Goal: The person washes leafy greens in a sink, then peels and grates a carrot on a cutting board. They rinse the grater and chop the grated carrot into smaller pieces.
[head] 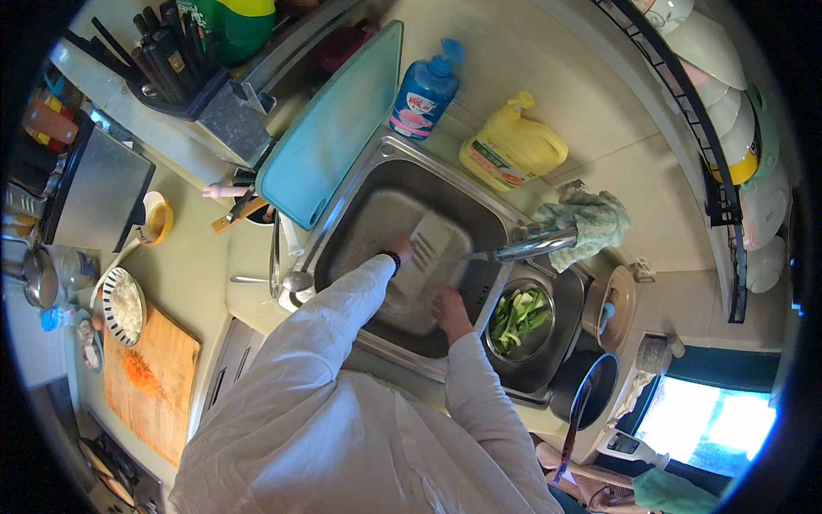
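Over the large steel sink basin (366,193), my left hand (399,249) grips the left edge of a pale flat grater or slicer with dark slots (425,247). My right hand (449,308) is at its lower right edge, fingers bent; whether it holds the edge cannot be told. A thin stream of water comes from the chrome faucet (533,245) above the basin. A green cloth (584,221) is draped over the faucet. Right of the basin, a round strainer or bowl of leafy green vegetables (519,318) sits in the smaller basin.
A blue cutting board (340,122) leans behind the sink's left side. A blue pump bottle (424,93) and yellow jug (510,144) stand behind. A dark pot (584,389) is at right. Shredded carrot (140,372) lies on a wooden board (164,405), beside a bowl of white food (124,305).
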`<state>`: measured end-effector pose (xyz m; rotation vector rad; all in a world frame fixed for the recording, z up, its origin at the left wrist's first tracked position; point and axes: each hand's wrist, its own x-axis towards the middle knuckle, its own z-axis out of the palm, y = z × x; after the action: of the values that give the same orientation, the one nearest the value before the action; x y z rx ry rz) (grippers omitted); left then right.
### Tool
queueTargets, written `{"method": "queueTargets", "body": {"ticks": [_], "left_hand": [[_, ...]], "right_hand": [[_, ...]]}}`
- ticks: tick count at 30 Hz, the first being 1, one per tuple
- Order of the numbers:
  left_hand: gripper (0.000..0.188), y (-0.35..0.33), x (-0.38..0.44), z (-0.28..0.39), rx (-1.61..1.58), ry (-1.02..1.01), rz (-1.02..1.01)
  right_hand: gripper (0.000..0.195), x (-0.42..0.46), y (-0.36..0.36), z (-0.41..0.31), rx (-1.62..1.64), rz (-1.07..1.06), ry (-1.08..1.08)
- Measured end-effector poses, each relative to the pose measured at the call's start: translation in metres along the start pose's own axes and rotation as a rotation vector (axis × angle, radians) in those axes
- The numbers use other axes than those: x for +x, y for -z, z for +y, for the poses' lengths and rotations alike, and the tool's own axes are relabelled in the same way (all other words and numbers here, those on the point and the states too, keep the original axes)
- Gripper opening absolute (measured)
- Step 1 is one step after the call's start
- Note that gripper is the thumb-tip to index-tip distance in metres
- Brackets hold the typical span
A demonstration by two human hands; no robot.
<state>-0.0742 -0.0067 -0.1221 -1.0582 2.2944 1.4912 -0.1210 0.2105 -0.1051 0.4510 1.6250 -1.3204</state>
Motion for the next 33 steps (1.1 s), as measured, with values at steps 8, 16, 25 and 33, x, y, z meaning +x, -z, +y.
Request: {"method": "queueTargets", "body": {"ticks": [8,16,25,33], "left_hand": [[0.048,-0.03,-0.027,-0.008,-1.056,0.353,-0.214],[0.04,-0.056,-0.022,-0.02,-1.244,0.319,-0.277],[0.041,-0.07,-0.021,-0.026,-0.926,0.073,0.156],[0.031,-0.05,-0.052,0.004,-1.711,0.49,-0.241]], "right_hand": [[0.03,-0.066,-0.025,-0.043,-0.27,-0.032,0.21],[0.025,-0.038,-0.014,-0.033,-0.5,0.144,0.572],[0.029,-0.087,-0.038,-0.057,-0.781,0.341,0.67],[0.029,-0.081,-0.009,-0.057,-0.384,0.087,0.398]]}}
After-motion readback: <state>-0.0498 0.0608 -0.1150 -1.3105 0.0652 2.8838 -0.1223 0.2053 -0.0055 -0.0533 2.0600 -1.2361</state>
